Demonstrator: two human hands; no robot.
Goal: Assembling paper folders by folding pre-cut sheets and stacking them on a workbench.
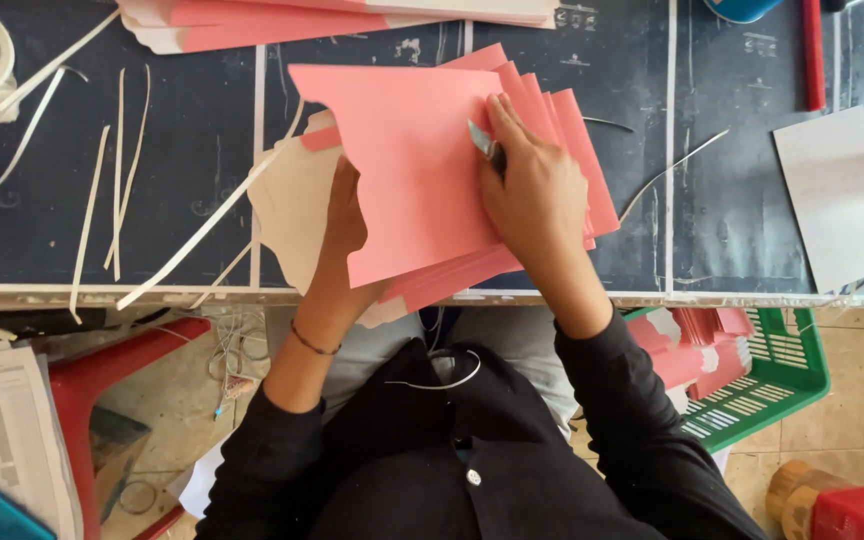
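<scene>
I see my left hand [344, 215] at the cutting mat's [192, 160] near edge, tucked under the fanned pink sheets [422, 180], pinching them. Farther in, my right hand [537, 190] presses flat, gripping a small blade [482, 142]; loose sheets could slide, skewing cuts.

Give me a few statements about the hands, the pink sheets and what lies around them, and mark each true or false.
1. The right hand holds a small blade against the pink sheets. True.
2. The left hand rests on top of the sheets. False: it reaches under them.
3. A green basket sits on the dark cutting mat. False: it stands on the floor.
4. Thin pale paper strips lie on the mat. True.
</scene>
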